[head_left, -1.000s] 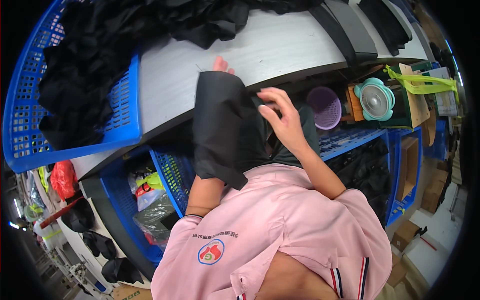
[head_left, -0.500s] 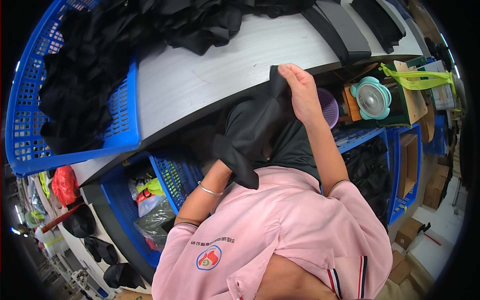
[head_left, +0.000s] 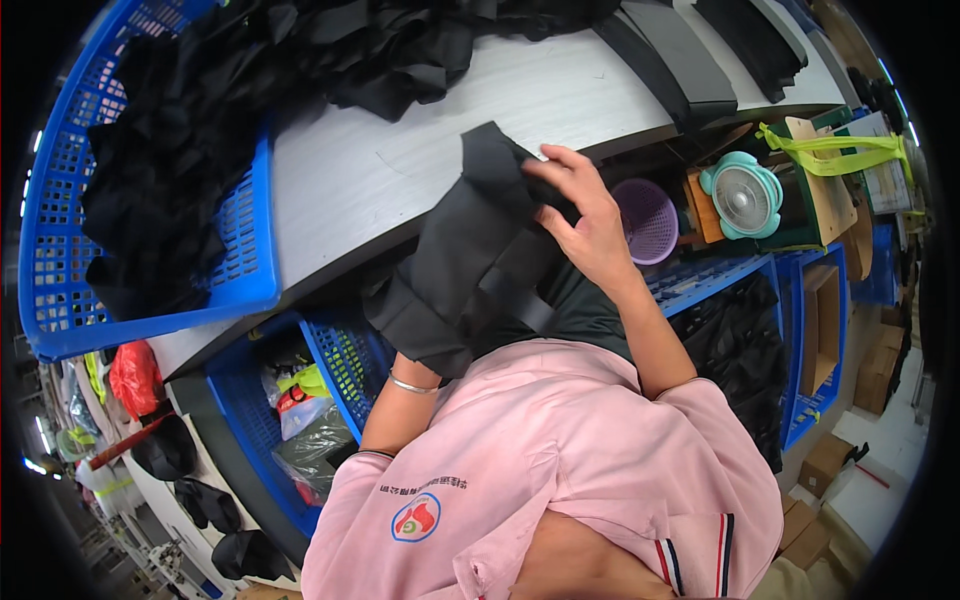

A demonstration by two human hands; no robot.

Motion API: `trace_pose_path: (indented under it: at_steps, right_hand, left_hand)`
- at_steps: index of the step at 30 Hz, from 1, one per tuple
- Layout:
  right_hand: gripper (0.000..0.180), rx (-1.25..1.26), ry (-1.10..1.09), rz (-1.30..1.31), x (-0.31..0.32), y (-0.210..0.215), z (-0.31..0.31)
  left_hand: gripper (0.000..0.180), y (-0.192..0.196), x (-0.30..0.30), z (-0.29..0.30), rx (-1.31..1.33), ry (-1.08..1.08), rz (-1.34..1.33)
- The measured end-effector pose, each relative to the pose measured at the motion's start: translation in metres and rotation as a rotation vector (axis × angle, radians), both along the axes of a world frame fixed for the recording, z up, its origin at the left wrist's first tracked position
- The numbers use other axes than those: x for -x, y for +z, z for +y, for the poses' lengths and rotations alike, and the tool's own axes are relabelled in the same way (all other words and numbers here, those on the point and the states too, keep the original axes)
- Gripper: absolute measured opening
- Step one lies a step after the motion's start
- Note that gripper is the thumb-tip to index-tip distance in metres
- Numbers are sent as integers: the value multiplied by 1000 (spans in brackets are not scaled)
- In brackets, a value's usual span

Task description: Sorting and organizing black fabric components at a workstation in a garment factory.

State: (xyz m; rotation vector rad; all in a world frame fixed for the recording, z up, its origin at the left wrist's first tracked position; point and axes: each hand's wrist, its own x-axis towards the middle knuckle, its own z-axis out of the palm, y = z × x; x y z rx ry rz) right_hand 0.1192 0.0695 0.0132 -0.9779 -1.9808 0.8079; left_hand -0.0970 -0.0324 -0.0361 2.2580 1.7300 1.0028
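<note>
A black fabric piece [head_left: 455, 235], with seams and folded edges, hangs over my lap in front of the table edge. My left hand is hidden inside or behind its lower left end; only the forearm with a silver bangle shows below it. At the fabric's upper right edge is my right hand [head_left: 592, 215], its fingers bent over the edge and the thumb lower down, with dark cloth between them. The top corner of the piece stands up against the pale table [head_left: 340, 165].
A blue basket [head_left: 150, 325] heaped with black fabric [head_left: 160, 190] stands at the left. Stacks of black and grey pieces [head_left: 665, 60] lie at the far right of the table. Under it are a purple basket [head_left: 650, 222] and a teal fan [head_left: 742, 195]. Blue crates [head_left: 800, 350] flank me.
The fabric piece has spread wider and moved left and up, its top end tilting away. My right hand has shifted slightly down and its fingers have changed hold. My left forearm has moved left.
</note>
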Motion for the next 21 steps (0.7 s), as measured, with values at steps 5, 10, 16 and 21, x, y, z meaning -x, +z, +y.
trace_pose_path:
  at_steps: [5, 10, 16, 21]
  right_hand:
    - [31, 72, 567, 27, -37, 12, 10]
    - [18, 9, 199, -108, -62, 33, 59]
    - [19, 111, 15, 264, -35, 4, 152]
    - [27, -115, -318, 416, -30, -37, 178]
  left_hand:
    - [42, -4, 16, -5, -48, 51, 196]
    - [42, -12, 5, 21, 357, 51, -882]
    - [42, -50, -32, 78, 515, -151, -1515]
    - [22, -23, -59, 88, 467, -27, -1332]
